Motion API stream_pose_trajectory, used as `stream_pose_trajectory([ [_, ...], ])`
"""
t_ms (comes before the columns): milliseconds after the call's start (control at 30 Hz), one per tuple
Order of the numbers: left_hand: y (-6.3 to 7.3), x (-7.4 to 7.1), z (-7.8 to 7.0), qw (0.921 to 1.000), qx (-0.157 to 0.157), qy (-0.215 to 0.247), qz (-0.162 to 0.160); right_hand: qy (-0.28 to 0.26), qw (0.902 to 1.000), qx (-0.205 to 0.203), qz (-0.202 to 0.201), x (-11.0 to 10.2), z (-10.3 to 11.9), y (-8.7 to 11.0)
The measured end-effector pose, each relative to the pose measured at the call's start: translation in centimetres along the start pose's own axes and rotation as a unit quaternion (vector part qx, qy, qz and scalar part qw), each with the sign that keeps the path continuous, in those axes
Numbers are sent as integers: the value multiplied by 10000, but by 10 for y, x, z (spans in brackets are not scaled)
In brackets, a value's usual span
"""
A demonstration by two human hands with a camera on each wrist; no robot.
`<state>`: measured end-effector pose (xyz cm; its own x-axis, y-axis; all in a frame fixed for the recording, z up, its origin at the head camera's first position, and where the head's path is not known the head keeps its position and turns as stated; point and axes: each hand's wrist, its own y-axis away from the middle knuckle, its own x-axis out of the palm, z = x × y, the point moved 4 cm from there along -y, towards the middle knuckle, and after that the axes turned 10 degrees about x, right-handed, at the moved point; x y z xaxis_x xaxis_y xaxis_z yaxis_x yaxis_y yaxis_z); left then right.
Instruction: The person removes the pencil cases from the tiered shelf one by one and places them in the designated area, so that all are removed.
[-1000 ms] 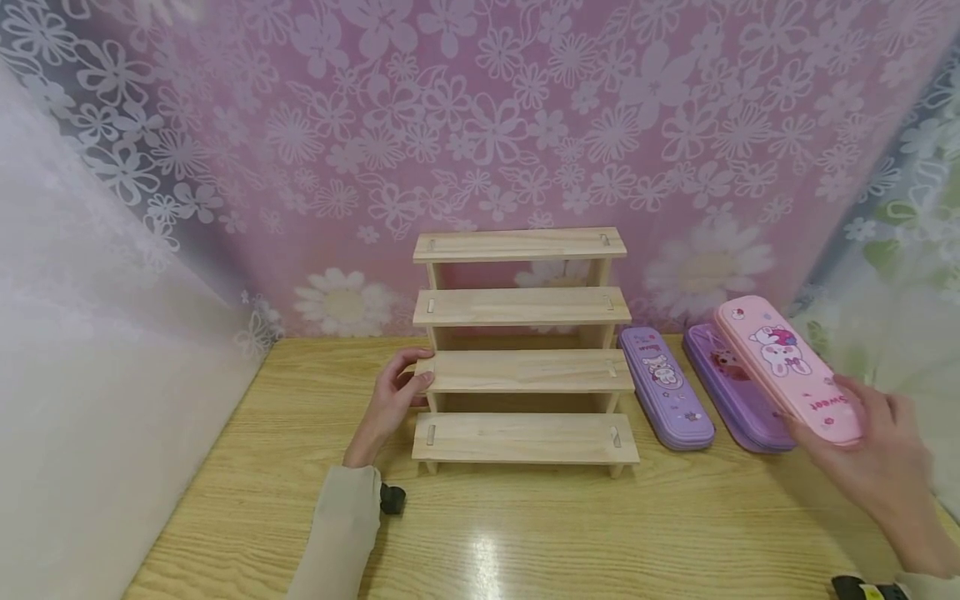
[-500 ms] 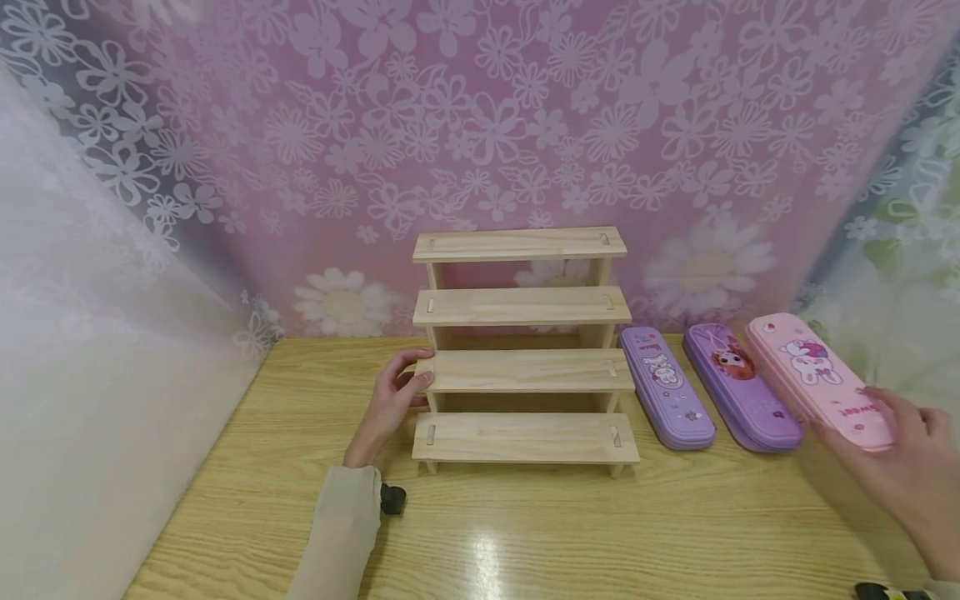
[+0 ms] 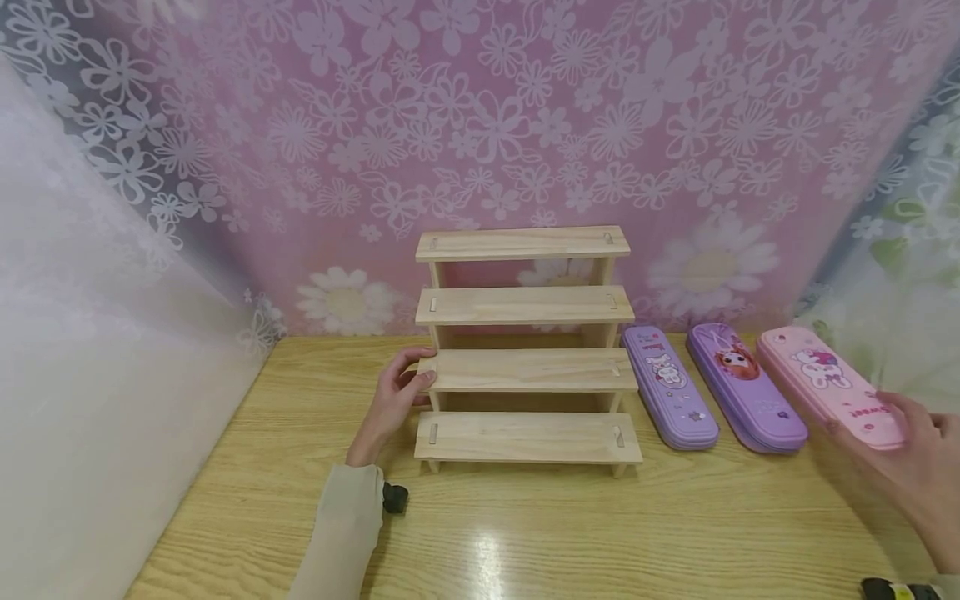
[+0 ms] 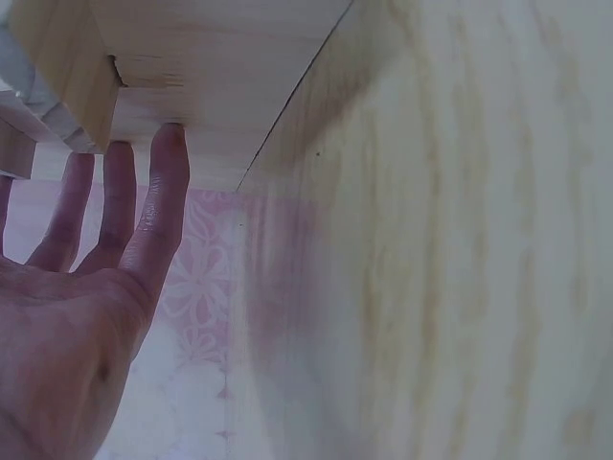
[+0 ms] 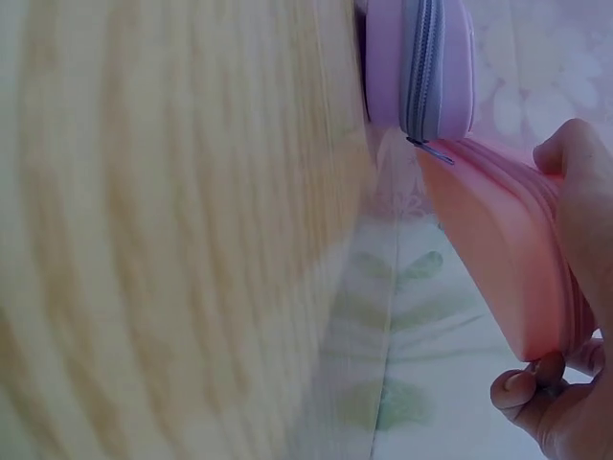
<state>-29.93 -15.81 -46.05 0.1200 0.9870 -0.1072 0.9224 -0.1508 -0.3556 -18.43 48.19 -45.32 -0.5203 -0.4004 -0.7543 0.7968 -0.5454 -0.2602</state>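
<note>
A four-step wooden display stand, its plain boards (image 3: pixel 525 437) rising toward the back, stands mid-table in the head view. My left hand (image 3: pixel 397 387) grips the left end of its second board from the bottom; several fingers (image 4: pixel 168 182) reach to the side panel in the left wrist view. Far right, my right hand (image 3: pixel 918 450) holds the near end of a pink zipped pencil case (image 3: pixel 832 383) printed with a rabbit. Its underside (image 5: pixel 488 249) shows in the right wrist view, with a gap to the table at the held end.
Two purple pencil cases lie side by side right of the stand: one with a white character (image 3: pixel 667 387), one with a red-haired figure (image 3: pixel 750 400). A pink flowered curtain (image 3: pixel 495 150) hangs behind the wooden table (image 3: pixel 480 517), and pale sheeting (image 3: pixel 97 350) borders the left.
My right hand has carried the pink pencil case right and down, from above the red-haired-figure case to beside it. The left hand has kept its grip on the stand.
</note>
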Motion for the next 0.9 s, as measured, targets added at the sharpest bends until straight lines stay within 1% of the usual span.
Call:
stream_pose_trajectory([
  [100,0,0,0,10000,-10,-11,-5,86,9999,11,80,1,-1,-1],
  [200,1,0,0,10000,-21,6,-9,192,9995,116,201,1,-3,-1],
  [333,2,0,2,10000,-25,3,-34,469,9976,341,386,2,-5,-1],
  [400,3,0,2,10000,-30,-19,-55,570,9966,382,446,3,-5,-2],
  [533,3,0,2,10000,-8,-54,-67,849,9937,360,639,4,-6,-4],
  [700,3,0,2,10000,56,-22,-21,1204,9853,473,1116,12,-12,-12],
  [767,2,1,1,10000,76,3,1,1252,9834,479,1221,15,-17,-17],
  [900,3,3,0,9999,109,76,27,1216,9850,310,1184,16,-20,-20],
])
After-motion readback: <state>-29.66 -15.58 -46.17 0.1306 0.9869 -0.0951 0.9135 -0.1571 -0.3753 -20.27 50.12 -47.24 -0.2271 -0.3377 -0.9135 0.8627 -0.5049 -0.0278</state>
